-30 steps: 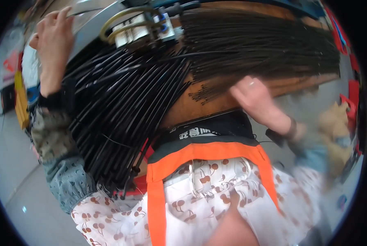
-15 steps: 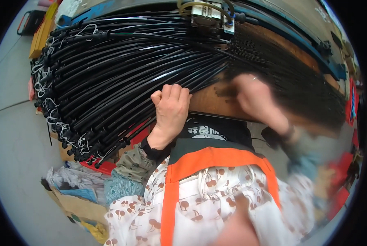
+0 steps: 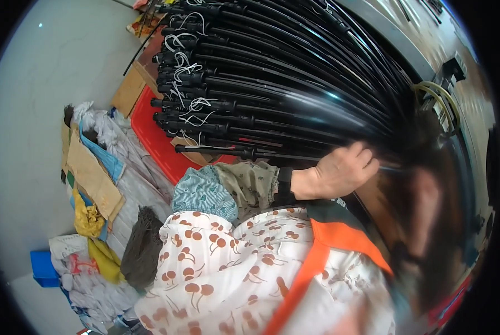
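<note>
A wide fan of long black rods lies across the work surface, with thicker ends and white cord loops at the left. My left hand is closed at the near edge of the fan, fingers curled round a black rod that runs in from the left. Its fingertips are partly hidden. My right hand is smeared by motion to the right of it, over the brown board, and its fingers cannot be made out. The rods converge close to both hands, where the picture is blurred and dark.
Beneath the rods' cord ends stands a red bin. Cardboard, plastic wrapping and yellow bags lie at the left, near a blue box. A device with yellowish tubes stands at the right.
The view has swung toward the left, so the rods and device appear farther right. My left hand stays closed at the fan's near edge; my right hand is still moving and blurred.
</note>
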A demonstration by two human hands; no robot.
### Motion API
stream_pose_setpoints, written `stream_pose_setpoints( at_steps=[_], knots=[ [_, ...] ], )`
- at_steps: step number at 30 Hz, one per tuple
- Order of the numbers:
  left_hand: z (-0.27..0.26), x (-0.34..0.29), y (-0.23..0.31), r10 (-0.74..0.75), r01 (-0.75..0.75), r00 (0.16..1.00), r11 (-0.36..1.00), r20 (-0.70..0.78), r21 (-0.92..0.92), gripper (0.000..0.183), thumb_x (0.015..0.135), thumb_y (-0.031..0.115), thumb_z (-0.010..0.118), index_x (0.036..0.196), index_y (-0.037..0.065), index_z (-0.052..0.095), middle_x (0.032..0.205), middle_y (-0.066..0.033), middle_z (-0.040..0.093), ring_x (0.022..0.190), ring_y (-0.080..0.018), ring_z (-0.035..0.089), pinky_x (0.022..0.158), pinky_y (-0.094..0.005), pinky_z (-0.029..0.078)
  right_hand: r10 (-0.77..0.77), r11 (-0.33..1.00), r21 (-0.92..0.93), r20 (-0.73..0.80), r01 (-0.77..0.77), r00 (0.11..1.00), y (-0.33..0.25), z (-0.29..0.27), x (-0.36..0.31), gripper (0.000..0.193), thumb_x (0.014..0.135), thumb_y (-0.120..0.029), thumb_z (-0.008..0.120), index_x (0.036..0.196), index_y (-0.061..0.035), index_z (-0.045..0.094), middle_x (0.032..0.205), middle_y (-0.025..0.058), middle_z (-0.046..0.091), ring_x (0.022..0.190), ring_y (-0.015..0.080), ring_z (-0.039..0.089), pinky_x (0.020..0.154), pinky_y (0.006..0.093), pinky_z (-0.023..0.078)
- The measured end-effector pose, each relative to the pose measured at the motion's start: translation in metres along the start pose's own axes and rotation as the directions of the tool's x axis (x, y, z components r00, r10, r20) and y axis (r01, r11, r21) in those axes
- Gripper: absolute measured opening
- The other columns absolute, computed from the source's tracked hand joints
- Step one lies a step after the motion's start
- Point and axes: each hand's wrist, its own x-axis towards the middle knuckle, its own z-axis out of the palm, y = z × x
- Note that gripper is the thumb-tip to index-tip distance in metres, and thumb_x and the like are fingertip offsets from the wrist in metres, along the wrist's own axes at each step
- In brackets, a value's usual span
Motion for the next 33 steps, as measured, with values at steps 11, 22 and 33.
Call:
stream_pose_setpoints(
  at_steps=[11,22,33],
  knots=[
    [-0.067,0.057,0.031,0.111,-0.088,0.821,0.994,0.561,-0.068,0.048,0.081,0.007,0.06,0.129,0.01,0.055,0.076,-0.0056,0.06,0.068,-0.0226,0.065,0.048,-0.0351,0.054,-0.366,0.901,-0.18,0.176,0.395,0.914,-0.05,-0.023,-0.043,0.025,0.086,0.002,0.062,0.108,0.0013,0.073,0.095,0.0156,0.068,0.096,0.0323,0.062,0.087,0.0391,0.049],
    [-0.058,0.248,0.02,0.662,-0.674,0.71,0.738,0.24,-0.04,0.04,0.084,-0.005,0.06,0.124,0.001,0.058,0.088,-0.0148,0.054,0.082,-0.033,0.058,0.069,-0.0442,0.049,-0.437,0.81,-0.568,-0.749,-0.144,0.498,0.062,-0.106,-0.095,0.064,0.085,-0.025,0.08,0.142,-0.0135,0.055,0.075,0.0054,0.067,0.065,0.0236,0.065,0.06,0.0328,0.053],
    [0.014,0.315,0.086,0.8,-0.81,0.513,0.571,0.31,-0.132,0.037,0.09,0.002,0.06,0.126,0.003,0.054,0.09,-0.012,0.057,0.087,-0.0298,0.062,0.071,-0.0414,0.053,-0.648,0.695,-0.718,-0.595,0.049,0.475,0.056,-0.196,-0.073,0.04,0.086,-0.024,0.075,0.124,-0.0154,0.067,0.085,0.0106,0.072,0.069,0.028,0.07,0.066,0.0357,0.057]
  ],
)
